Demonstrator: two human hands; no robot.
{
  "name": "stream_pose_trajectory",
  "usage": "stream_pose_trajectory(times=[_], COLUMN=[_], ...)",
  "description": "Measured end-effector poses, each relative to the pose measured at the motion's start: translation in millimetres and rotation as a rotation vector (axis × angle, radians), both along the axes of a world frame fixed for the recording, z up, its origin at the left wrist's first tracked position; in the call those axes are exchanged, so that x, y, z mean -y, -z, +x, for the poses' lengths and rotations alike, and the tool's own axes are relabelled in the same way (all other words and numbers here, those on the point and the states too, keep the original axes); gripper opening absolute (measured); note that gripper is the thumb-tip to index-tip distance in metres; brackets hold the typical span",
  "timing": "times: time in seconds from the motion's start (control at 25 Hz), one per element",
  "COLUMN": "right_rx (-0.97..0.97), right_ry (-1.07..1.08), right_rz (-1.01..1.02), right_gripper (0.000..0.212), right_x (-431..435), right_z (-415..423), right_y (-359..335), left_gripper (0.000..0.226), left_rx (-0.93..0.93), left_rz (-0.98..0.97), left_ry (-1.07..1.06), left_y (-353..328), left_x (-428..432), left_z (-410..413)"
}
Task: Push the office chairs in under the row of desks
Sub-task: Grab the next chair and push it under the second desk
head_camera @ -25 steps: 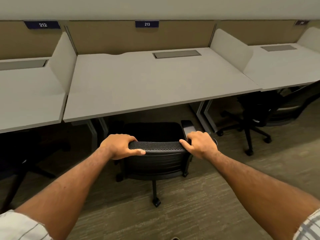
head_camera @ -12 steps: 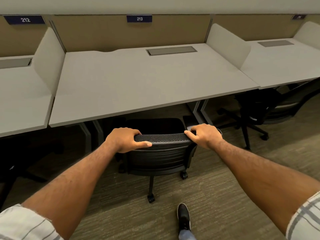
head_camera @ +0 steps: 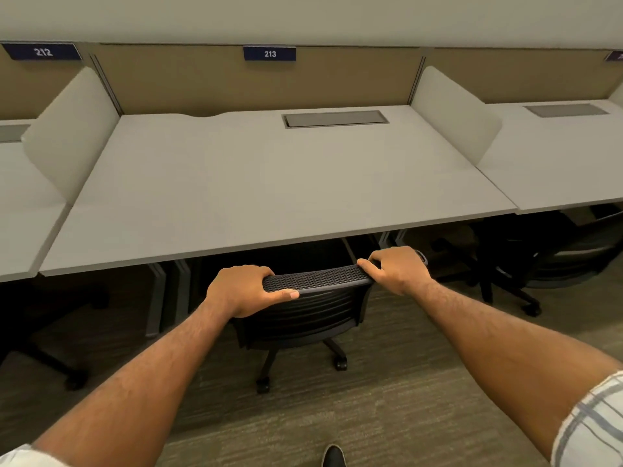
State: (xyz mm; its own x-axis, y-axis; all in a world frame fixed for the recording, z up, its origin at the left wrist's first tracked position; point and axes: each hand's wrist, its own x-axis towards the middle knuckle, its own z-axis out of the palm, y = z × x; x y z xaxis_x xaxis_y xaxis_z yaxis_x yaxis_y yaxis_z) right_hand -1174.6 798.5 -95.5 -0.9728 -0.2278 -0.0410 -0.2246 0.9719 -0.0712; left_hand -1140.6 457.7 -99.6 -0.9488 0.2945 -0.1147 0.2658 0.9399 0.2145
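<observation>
A black mesh-backed office chair [head_camera: 313, 315] stands in front of the light grey desk [head_camera: 269, 197] marked 213, its seat hidden under the desktop. My left hand [head_camera: 244, 289] grips the left end of the chair's top rail. My right hand [head_camera: 397, 267] grips the right end of the same rail. The backrest sits just short of the desk's front edge. Two of the chair's castors show on the carpet below.
Another black chair [head_camera: 553, 254] sits partly under the right-hand desk [head_camera: 556, 176]. Dark chair legs [head_camera: 57, 362] show under the left desk [head_camera: 23, 230], number 212. White dividers [head_camera: 455, 112] separate the desks. My shoe tip [head_camera: 333, 456] is on the carpet.
The chair has rolled forward, with its seat now under the desktop. I have stepped closer to the desk, both hands still on the backrest.
</observation>
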Motion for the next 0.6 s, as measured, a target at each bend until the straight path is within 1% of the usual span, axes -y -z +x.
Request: stream_pose_trajectory(times=[0.12,0.24,0.4,0.6], right_rx=[0.0,0.013,0.022,0.043], right_ry=[-0.026,-0.048,-0.085,-0.084], right_rz=[0.017,0.001,-0.032,-0.032], right_gripper=[0.057,0.06,0.064,0.065], right_x=[-15.4,-27.7,-33.0,-34.6], right_z=[-31.2,-55.7,-87.5,-110.3], right_y=[0.1,3.6,3.2,8.5], left_gripper=[0.094,0.094,0.102,0.106], left_rx=[0.003,0.038,0.058,0.026], left_rz=[0.026,0.04,0.064,0.014], left_ry=[-0.04,-0.059,-0.076,-0.064], left_y=[-1.5,-1.7,-2.3,0.7], left_x=[-16.7,-26.9,-29.8,-28.7], left_z=[-17.4,-39.5,-69.5,-96.1])
